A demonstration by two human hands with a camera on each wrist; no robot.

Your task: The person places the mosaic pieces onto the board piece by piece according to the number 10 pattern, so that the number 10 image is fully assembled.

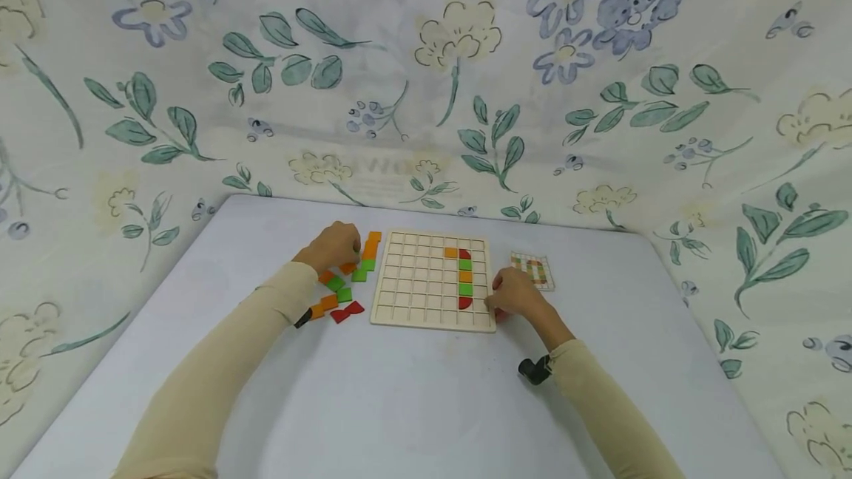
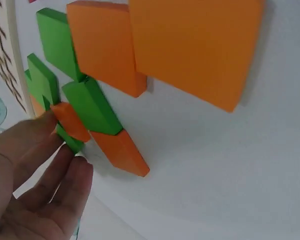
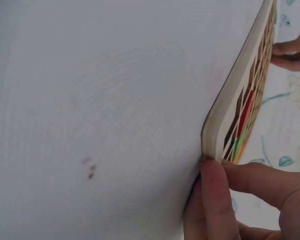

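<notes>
A square wooden grid board lies on the white table. In its right part, a column of red, green and orange tiles fills several cells, with one orange tile beside the top red one. My left hand, left of the board, pinches a green tile among loose orange and green tiles. Thumb and fingers of my right hand grip the board's near right corner, as the right wrist view shows. Something red peeks out beneath that hand.
Loose tiles lie left of the board: green, orange and red curved ones. A card with a coloured grid pattern rests right of the board. Floral cloth hangs behind the table.
</notes>
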